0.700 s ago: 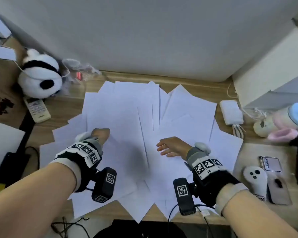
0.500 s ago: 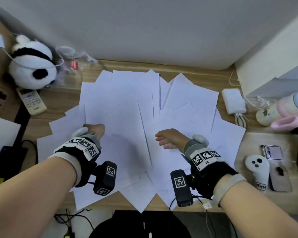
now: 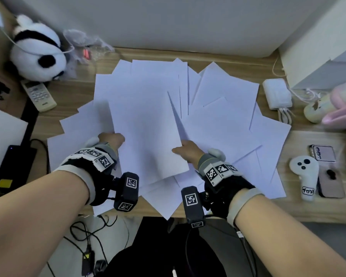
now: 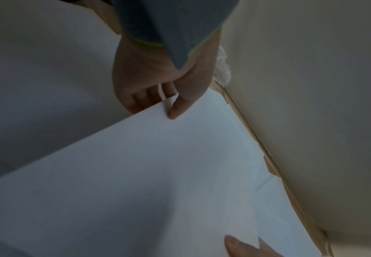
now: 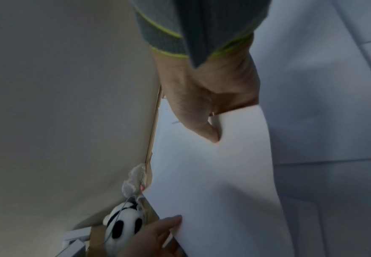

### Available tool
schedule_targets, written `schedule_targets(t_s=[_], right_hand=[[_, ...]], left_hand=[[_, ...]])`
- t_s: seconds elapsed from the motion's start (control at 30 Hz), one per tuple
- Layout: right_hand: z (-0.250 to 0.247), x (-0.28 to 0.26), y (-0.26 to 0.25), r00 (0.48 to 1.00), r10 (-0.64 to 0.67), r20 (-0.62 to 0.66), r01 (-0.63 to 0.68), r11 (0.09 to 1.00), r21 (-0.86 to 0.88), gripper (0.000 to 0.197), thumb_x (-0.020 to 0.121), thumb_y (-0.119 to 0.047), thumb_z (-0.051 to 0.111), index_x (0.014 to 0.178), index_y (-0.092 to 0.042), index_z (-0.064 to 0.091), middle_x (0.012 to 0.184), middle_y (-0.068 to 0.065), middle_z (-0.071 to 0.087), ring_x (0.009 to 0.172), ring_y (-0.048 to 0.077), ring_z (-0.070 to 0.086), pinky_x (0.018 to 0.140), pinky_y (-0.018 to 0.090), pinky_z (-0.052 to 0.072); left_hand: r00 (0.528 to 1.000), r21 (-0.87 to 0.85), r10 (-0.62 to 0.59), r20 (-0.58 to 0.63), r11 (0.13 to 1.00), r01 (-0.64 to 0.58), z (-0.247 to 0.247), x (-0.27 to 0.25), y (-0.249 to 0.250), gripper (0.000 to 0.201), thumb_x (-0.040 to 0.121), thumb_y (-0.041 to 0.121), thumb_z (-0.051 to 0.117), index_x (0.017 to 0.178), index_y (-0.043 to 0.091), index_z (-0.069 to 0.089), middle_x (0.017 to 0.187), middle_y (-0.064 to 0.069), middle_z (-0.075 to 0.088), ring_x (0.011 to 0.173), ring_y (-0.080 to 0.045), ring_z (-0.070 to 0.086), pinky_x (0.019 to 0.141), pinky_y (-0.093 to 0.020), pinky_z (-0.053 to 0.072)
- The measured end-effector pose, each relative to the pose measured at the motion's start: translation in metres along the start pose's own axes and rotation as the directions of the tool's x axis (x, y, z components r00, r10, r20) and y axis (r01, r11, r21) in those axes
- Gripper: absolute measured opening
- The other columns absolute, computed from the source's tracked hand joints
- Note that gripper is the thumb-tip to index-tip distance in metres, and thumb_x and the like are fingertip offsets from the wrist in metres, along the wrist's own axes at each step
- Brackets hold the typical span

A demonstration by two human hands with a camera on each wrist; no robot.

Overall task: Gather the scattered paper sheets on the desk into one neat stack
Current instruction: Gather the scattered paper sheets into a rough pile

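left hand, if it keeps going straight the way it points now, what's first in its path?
More paper: the left hand, pinching the lifted white paper sheet, points toward the wall over the scattered white sheets. Beyond them, probably bare wooden desk; depth unclear.

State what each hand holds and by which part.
Both pinch one paper sheet: left hand at its left edge, right hand at its right edge.

Matt white paper sheets (image 3: 148, 116) cover a wood-grain desk (image 3: 72, 96); the panda (image 3: 38, 54) at upper left is fuzzy plush.
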State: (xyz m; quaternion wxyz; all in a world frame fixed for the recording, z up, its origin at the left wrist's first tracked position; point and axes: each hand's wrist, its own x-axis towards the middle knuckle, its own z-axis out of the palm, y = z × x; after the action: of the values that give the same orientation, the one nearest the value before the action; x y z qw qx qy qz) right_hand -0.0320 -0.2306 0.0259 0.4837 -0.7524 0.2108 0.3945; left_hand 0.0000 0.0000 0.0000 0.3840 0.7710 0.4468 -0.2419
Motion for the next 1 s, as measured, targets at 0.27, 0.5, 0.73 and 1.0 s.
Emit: schedule_targets(t_s=[0.27,0.5,0.73,1.0], right_hand=[[-0.035,-0.024,0.049,0.952,0.101,-0.288,0.045,0.886,0.461,0.019,0.090,0.001,0.046,0.104,-0.009,0.053,0.095,0.007,0.051,0.090,0.019,0.044,0.064,0.026,0.038],[-0.073,-0.034,0.087,0.876,0.300,-0.377,-0.050,0.834,0.549,0.019,0.083,-0.001,0.050,0.066,-0.008,0.045,0.060,0.006,0.035,0.053,0.018,0.032,0.069,0.033,0.032],[-0.079,-0.022,0.106,0.900,0.359,-0.245,-0.064,0.667,0.742,0.013,0.085,-0.013,0.059,0.076,-0.010,0.050,0.066,0.006,0.041,0.056,0.020,0.039,0.055,0.026,0.032],[-0.077,-0.008,0.085,0.832,0.292,-0.472,0.052,0.805,0.591,0.045,0.091,0.005,0.039,0.136,0.002,0.039,0.111,0.009,0.049,0.093,0.021,0.045,0.078,0.028,0.037]], left_hand=[[0.915,-0.292,0.282,0.287,0.936,-0.197,0.032,-0.065,0.027,0.041,0.085,-0.009,0.051,0.123,0.004,0.059,0.105,-0.014,0.060,0.095,-0.026,0.056,0.086,-0.039,0.047],[0.872,-0.081,0.384,0.302,0.922,-0.378,0.074,-0.091,0.059,0.041,0.089,-0.002,0.051,0.127,0.009,0.059,0.100,-0.011,0.057,0.089,-0.023,0.055,0.077,-0.027,0.046],[0.868,0.064,0.400,0.296,0.898,-0.436,0.093,-0.086,0.066,0.041,0.090,0.004,0.054,0.130,0.008,0.057,0.103,-0.006,0.061,0.087,-0.024,0.058,0.055,-0.003,0.044],[0.885,0.037,0.295,0.359,0.944,-0.329,0.089,-0.068,0.065,0.044,0.087,0.009,0.058,0.131,0.012,0.053,0.105,-0.016,0.060,0.085,-0.023,0.054,0.070,-0.025,0.045]])
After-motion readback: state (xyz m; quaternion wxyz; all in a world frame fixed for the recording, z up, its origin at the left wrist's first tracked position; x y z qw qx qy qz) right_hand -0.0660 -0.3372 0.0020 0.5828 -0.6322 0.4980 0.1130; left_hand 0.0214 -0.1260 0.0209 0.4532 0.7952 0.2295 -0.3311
